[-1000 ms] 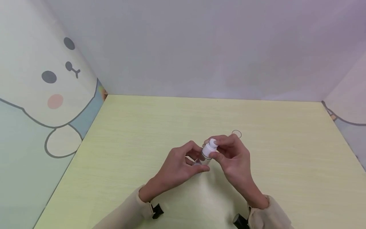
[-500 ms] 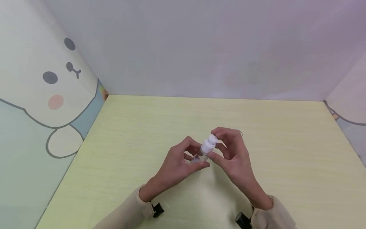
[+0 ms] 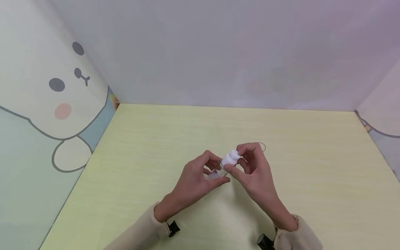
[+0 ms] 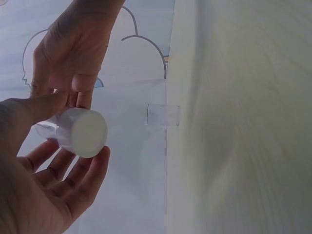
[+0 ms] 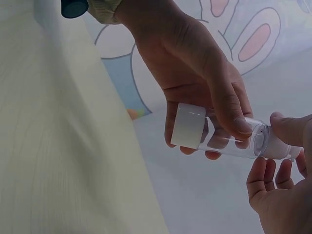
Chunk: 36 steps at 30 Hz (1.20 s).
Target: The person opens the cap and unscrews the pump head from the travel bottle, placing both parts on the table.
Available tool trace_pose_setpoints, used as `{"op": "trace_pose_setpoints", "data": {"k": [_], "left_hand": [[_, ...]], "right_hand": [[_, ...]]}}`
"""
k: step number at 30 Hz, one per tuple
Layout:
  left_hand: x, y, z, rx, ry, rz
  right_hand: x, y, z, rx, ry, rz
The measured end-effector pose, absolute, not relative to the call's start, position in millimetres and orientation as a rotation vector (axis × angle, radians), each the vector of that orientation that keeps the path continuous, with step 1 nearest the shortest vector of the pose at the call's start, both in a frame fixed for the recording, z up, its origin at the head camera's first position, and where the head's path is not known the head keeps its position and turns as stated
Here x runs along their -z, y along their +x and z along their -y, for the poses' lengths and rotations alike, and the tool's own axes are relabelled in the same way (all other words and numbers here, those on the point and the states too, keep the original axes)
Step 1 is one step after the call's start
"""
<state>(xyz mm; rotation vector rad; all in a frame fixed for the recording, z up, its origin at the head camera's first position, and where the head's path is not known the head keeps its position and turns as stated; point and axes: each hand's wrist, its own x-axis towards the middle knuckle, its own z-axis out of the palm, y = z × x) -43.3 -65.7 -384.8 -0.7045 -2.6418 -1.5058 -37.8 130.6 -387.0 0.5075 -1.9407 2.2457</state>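
Observation:
A small bottle with a clear body and a white collar and top [image 3: 230, 158] is held tilted between both hands. My left hand [image 3: 194, 177] grips its clear body [image 5: 229, 144], beside the white base [image 5: 189, 126] that faces the camera in the left wrist view. My right hand [image 3: 257, 178] pinches the upper end, thumb against the white collar [image 5: 275, 144] and fingertips at the top. In the right wrist view, the right hand [image 5: 287, 204] comes in from the lower right, fingers bent around the collar.
A clear cylindrical cap [image 4: 163, 114] stands on the pale wooden table [image 3: 162, 135], just behind the right hand in the head view, where its round rim [image 3: 265, 147] shows. A pale wall [image 3: 218, 52] rises at the back, with cartoon-printed panels [image 3: 34, 149] at the sides.
My right hand's fingers have lifted off the white top, then come back to it, with the thumb lower on the collar. The bottle has shifted only slightly in the left hand.

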Motion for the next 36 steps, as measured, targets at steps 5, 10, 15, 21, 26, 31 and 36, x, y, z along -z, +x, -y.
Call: {"op": "trace_pose_setpoints", "data": {"k": [5,10,15,21,26,31,36], "left_hand": [[384.6,-44.7,66.6,1.483,-0.726,2.633],[384.8,-46.0,67.3,1.469,-0.743,2.626],[385.1,-46.7,67.6,1.459,-0.758,2.624],[384.5,-46.2,68.0,1.444,-0.745,2.636],[384.5,-45.6,67.3,1.429,-0.758,2.635],[385.4,-45.5,67.0,1.42,-0.763,2.632],[385.4,-45.5,67.3,1.424,-0.749,2.644]], "right_hand": [[385.7,-38.7,-132.4,-2.235,0.532,1.969],[383.6,-39.3,-134.2,-2.246,0.555,1.988],[382.7,-40.1,-135.0,-2.26,0.58,1.981],[384.6,-40.0,-132.3,-2.265,0.601,1.935],[386.6,-39.2,-128.2,-2.262,0.537,1.924],[387.3,-38.3,-128.3,-2.251,0.509,1.933],[385.6,-38.2,-129.7,-2.257,0.514,1.939]]}}
